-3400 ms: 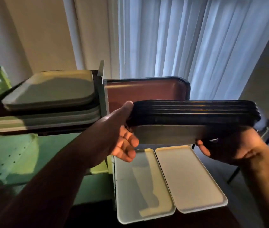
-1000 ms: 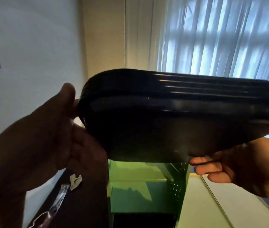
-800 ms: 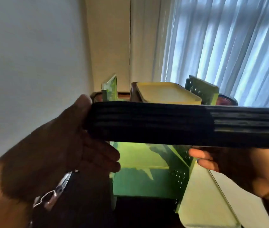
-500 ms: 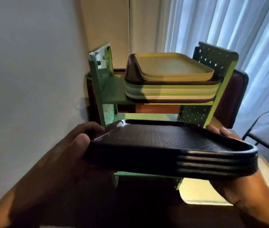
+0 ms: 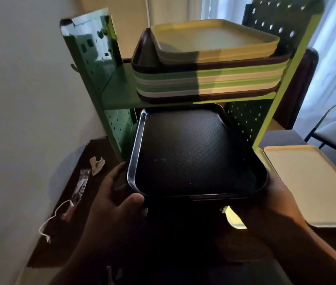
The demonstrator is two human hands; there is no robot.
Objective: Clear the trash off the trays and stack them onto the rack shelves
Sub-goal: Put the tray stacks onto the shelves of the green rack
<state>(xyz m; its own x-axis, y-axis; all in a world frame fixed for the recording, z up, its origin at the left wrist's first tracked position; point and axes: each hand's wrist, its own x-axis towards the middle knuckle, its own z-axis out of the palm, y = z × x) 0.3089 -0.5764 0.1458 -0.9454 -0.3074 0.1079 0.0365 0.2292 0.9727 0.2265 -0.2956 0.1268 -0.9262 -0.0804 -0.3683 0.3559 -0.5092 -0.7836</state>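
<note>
A rack [image 5: 119, 93] stands at the back of the counter [image 5: 76, 202]. A pile of trays [image 5: 208, 79] sits on its top shelf. Below, a stack of trays [image 5: 187, 153] pokes halfway under that shelf. Wrappers [image 5: 80, 186] lie left; another tray [image 5: 311, 186] lies right.

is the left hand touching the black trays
Touching. The head view shows the left hand wrapped around the near left corner of the black trays, thumb on the rim.

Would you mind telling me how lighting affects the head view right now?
Head view: window light brightens the right half of the upper tray stack while its left half sits in shadow; the black trays and both forearms are underexposed; wide-angle bending tilts the rack.
</note>
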